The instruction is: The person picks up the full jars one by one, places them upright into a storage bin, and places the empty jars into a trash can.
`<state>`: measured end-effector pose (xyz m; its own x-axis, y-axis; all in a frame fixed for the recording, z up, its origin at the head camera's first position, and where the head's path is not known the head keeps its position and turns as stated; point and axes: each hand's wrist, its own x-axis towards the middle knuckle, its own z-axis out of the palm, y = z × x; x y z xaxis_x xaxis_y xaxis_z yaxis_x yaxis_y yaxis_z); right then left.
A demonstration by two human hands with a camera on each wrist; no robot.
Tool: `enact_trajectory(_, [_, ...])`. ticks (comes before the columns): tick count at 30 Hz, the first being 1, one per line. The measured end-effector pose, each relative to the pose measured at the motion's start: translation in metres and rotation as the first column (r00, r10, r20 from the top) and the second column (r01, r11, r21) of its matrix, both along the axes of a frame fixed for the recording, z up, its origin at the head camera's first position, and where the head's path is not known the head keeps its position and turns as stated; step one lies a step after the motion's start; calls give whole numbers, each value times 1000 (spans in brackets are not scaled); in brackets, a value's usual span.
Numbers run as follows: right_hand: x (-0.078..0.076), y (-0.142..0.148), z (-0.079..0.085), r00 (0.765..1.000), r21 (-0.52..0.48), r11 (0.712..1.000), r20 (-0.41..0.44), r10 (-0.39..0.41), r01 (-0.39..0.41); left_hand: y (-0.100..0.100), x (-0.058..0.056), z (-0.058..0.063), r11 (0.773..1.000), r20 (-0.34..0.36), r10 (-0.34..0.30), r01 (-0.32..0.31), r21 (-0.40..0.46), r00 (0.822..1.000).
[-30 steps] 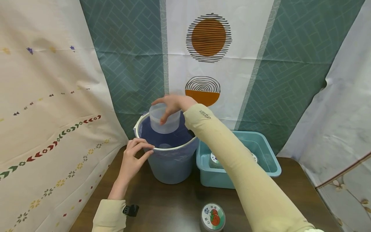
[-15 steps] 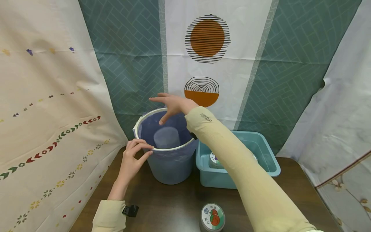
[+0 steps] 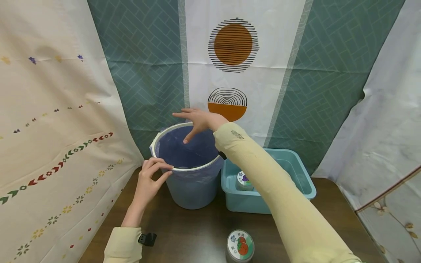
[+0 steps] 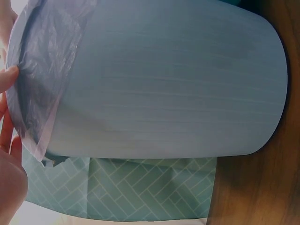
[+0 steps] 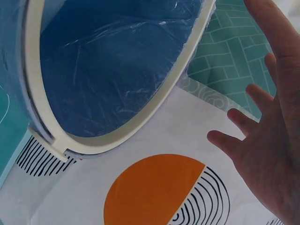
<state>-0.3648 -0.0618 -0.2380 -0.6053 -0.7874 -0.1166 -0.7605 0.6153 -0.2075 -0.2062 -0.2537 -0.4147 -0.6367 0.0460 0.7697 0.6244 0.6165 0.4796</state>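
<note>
A blue-grey trash can (image 3: 194, 188) with a pale rim ring and a thin plastic liner (image 4: 51, 61) stands upright on the table. My left hand (image 3: 150, 179) pinches the near left part of its rim, thumb outside. Over the can's mouth, my right hand (image 3: 200, 122) hovers with spread fingers and nothing in it. In the right wrist view the fingers (image 5: 239, 121) are apart from the rim (image 5: 140, 123). Inside, the dark liner shows; the clear plastic tub seen earlier is almost wholly hidden behind the near rim.
A teal basin (image 3: 245, 202) stands right of the can, holding a jar (image 3: 244, 181) with a printed lid; my right sleeve covers part of it. A jar with a tomato lid (image 3: 241, 244) is at the table's (image 3: 190, 237) front. Patterned cloths (image 3: 148, 73) hang behind and at the sides.
My right hand has let go of the clear plastic tub, which dropped into the trash can and out of sight. The right hand has since shifted slightly right; the left stays on the rim.
</note>
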Motion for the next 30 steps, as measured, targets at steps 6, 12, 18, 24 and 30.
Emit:
enact_trajectory(6, [0, 3, -1, 1000, -1, 1000, 0, 5, -5, 0, 2, 1, 1000, 10, 6, -6, -1, 1000])
enact_trajectory(12, [1, 4, 0, 1000, -4, 1000, 11, 0, 0, 1, 2, 2, 1000, 12, 4, -4, 3, 1000])
enact_trajectory(18, [0, 7, 2, 1000, -4, 1000, 17, -5, 5, 2, 2, 2, 1000, 1, -3, 3, 10, 1000])
enact_trajectory(24, [-1, 11, 2, 1000, -25, 1000, 27, -1, 1, 2, 2, 2, 1000, 3, 0, 0, 15, 1000])
enact_trajectory(30, [0, 21, 0, 998, -91, 996, 54, 14, -9, 2, 2, 1, 1000, -8, 0, 0, 13, 1000])
